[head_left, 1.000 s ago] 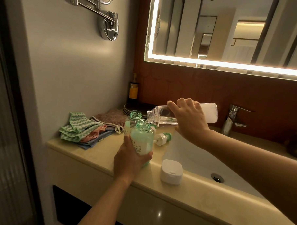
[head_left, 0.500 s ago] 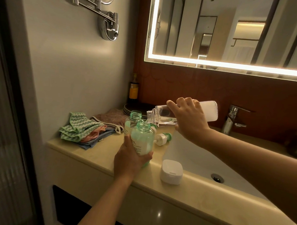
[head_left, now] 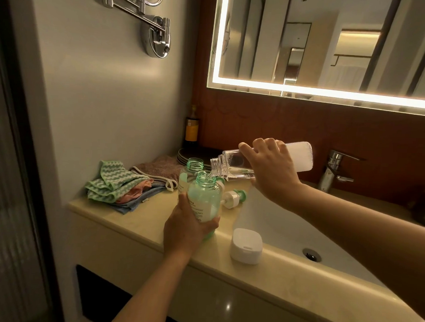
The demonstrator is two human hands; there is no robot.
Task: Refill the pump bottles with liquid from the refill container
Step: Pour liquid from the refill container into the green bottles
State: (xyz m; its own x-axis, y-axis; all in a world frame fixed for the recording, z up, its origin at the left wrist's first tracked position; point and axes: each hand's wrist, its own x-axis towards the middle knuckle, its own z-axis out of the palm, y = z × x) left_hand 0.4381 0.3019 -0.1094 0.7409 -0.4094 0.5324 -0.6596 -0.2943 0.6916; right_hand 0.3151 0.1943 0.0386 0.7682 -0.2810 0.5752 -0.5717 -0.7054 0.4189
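My left hand [head_left: 186,229] grips a green pump bottle [head_left: 205,199] with its top off, upright on the counter edge. My right hand [head_left: 269,170] holds the clear refill container [head_left: 231,163] tipped nearly level, its neck just above the green bottle's open mouth. A thin stream of clear liquid runs from the neck into the mouth. A second open green bottle [head_left: 193,168] stands just behind. A pump head [head_left: 234,197] lies on its side on the counter to the right of the held bottle.
A white cap [head_left: 246,248] sits on the counter rim [head_left: 274,285] by the white sink basin [head_left: 289,227]. Folded cloths [head_left: 118,184] lie at the left. Dark plates [head_left: 194,155] and a dark bottle [head_left: 192,128] stand at the back corner. A chrome tap [head_left: 332,171] is at right.
The refill container's base has risen slightly, tipping it a little more toward the green bottle. My left hand and the bottle stay put.
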